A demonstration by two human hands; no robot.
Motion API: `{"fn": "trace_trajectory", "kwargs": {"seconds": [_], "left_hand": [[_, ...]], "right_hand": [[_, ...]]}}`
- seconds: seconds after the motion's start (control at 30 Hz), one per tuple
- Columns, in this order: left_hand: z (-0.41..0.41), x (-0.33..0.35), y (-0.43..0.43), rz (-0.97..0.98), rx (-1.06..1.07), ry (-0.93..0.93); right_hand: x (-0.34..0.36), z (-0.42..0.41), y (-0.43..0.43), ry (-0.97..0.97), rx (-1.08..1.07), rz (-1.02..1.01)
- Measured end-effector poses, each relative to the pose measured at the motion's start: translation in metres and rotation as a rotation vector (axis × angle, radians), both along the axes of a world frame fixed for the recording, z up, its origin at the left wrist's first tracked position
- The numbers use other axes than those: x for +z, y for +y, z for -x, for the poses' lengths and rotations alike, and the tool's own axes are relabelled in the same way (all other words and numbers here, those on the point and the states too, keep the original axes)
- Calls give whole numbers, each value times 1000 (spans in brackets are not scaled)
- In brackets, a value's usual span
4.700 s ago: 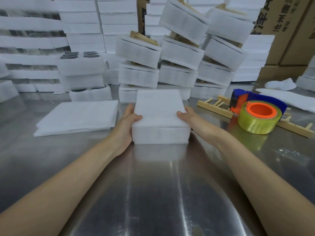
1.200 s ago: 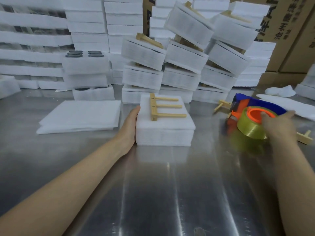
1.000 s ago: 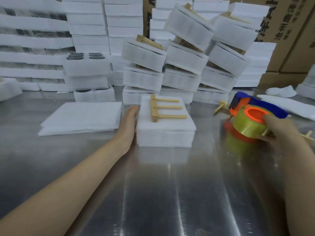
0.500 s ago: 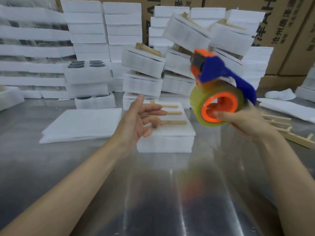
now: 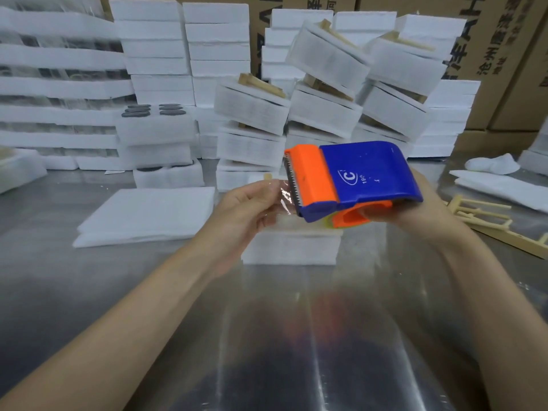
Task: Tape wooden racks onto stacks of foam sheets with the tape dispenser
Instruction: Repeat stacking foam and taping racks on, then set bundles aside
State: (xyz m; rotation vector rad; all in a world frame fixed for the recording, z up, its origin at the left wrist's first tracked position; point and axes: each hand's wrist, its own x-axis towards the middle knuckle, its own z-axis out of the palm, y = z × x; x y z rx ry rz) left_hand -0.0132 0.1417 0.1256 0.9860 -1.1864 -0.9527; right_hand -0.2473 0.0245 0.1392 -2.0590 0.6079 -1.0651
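You work with one view only: the wide-angle camera worn on your head. It faces forward and down over the metal table (image 5: 89, 307), close to your left hand (image 5: 246, 209) and right hand (image 5: 424, 203) near frame centre; foam stacks (image 5: 154, 54) fill the far background

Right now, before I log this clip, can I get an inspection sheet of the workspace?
Surface: metal table, shiny, with reflections.
Job's things: foam stack at centre, wooden rack on top, mostly hidden by the hands; tape dispenser held above it.
Clutter: flat foam sheets at left; loose wooden racks and a white cloth at right; foam bundles with racks piled behind.
Grippers: left hand pinches the clear tape end at the blade; right hand grips the dispenser.
Cables: nothing seen.
Surroundings: foam blocks and cardboard boxes along the back.
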Motion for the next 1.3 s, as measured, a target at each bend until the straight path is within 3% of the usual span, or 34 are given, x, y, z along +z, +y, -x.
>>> {"fn": "trace_trajectory", "kwargs": {"seconds": [0.17,0.33,0.43,0.53,0.63,0.83,1.13,1.3], "left_hand": [[-6,14,2,76,135,-47],[-24,35,5,129,208,82],[-61,38,7,84,305,255],[-86,29,2,-73,347,266],[-94,28,-17,-196,399,164],[-100,30,-50,-247,588,-99],[-102,-16,-66,-381,648,-375],[-78,-39,-65,-329,793,-781]], "right_hand": [[2,-3,-1,-107,-11,45],[-2,3,-20,-214,-89,40],[-14,22,-37,-246,-268,12],[-23,34,-52,-233,-411,7],[-17,27,-64,-241,-438,-12],[-10,13,-86,-204,-430,-51],[-44,8,-96,-141,-427,-56],[-63,9,-92,-140,-422,-93]]}}
